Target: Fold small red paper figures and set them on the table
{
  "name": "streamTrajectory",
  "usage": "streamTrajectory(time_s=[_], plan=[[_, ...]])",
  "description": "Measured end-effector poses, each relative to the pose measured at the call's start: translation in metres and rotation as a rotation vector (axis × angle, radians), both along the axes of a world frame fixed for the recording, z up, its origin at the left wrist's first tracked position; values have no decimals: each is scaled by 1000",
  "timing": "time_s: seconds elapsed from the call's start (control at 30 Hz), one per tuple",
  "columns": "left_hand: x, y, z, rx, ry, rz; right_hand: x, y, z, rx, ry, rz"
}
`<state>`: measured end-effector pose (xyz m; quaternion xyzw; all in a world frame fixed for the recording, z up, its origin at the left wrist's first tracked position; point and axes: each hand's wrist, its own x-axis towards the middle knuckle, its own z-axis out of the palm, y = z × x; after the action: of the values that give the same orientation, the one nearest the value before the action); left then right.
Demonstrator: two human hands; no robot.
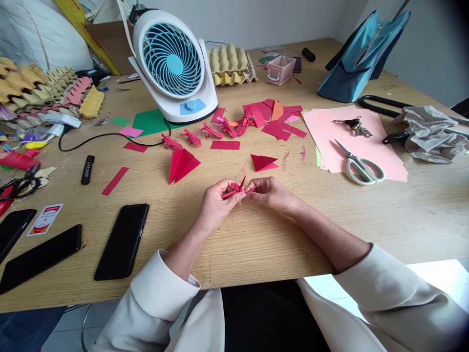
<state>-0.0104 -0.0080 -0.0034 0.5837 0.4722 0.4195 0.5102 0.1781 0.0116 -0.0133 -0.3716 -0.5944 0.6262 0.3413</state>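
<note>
A small red folded-paper figure [240, 187] with thin points is held between both hands, just above the wooden table. My left hand [219, 201] pinches its left side between thumb and fingers. My right hand [270, 194] is closed on the point at its right end. Beyond the hands lie two larger red folded papers: a fan-like one [182, 166] to the left and a flatter one [264, 163] to the right. Several small red folded figures [191, 138] stand in a row farther back, with a red paper strip [225, 145] beside them.
A white and blue fan [175, 63] stands at the back, its cord running left. Scissors [361, 166] and keys [354, 125] lie on pink sheets [394, 164] at right. Phones [122, 242] and a black marker [87, 169] are at left. Egg trays [234, 63] sit behind.
</note>
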Motion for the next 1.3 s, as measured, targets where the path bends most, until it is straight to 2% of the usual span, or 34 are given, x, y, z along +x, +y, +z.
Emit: streamTrajectory(time_s=[0.13,0.33,0.47,0.63,0.77,0.87,0.97,1.1,1.2,1.3], plan=[[-2,1,4,-30,-22,-41,3,0,3,-34,57,81],[-5,2,9,-96,-49,-70,1,-2,2,-53,59,68],[-9,5,13,-125,-32,-75,4,-1,8,-54,-3,73],[-10,5,11,-69,70,-98,4,0,11,27,125,33],[-8,4,4,4,206,-119,1,-2,6,23,181,33],[-8,4,3,2,198,-122,-1,-3,2,8,179,17],[-9,4,7,-74,110,-143,-2,-2,0,25,172,-5],[-10,1,12,-257,-7,-155,-3,-4,0,106,96,-66],[-9,0,11,-301,-41,-121,-4,-7,3,134,22,-83],[-9,1,8,-327,-85,-94,-4,-9,4,106,36,-69]])
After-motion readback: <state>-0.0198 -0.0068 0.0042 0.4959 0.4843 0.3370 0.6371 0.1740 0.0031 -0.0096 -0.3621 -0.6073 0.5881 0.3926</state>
